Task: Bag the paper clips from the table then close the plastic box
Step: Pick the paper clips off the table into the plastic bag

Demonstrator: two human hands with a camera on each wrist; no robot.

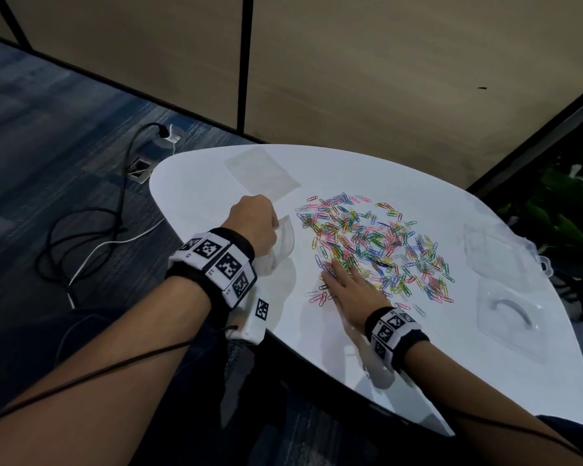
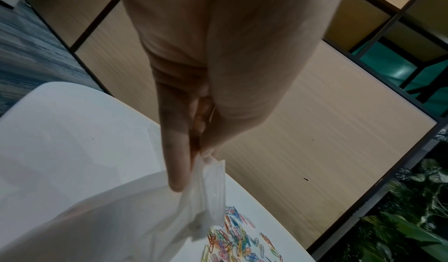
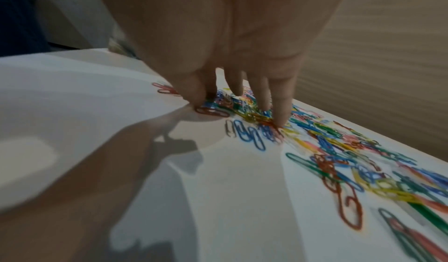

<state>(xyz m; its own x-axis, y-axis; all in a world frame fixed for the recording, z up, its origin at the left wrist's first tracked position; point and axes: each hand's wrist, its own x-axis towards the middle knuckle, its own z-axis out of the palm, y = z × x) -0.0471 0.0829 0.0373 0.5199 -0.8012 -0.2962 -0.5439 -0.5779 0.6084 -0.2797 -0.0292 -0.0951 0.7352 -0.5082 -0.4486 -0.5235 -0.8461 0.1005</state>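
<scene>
While your left hand [image 1: 254,220] pinches the clear bag [image 1: 281,245] just beside the paper clips [image 1: 377,245], your right hand [image 1: 349,290] lies flat with fingers spread on the pile's near side. Sweep too hard and clips may slide off the surface [image 1: 317,348].

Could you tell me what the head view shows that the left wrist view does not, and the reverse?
Only the head view shows the right hand lying open on the near edge of the clips, the open plastic box at the table's right side, a second bag lying flat farther back, and cables on the floor. Only the left wrist view shows the pinch itself: the left hand's fingers hold the bag at its top edge. Both show the left hand, its bag, the clips and the white table.
</scene>
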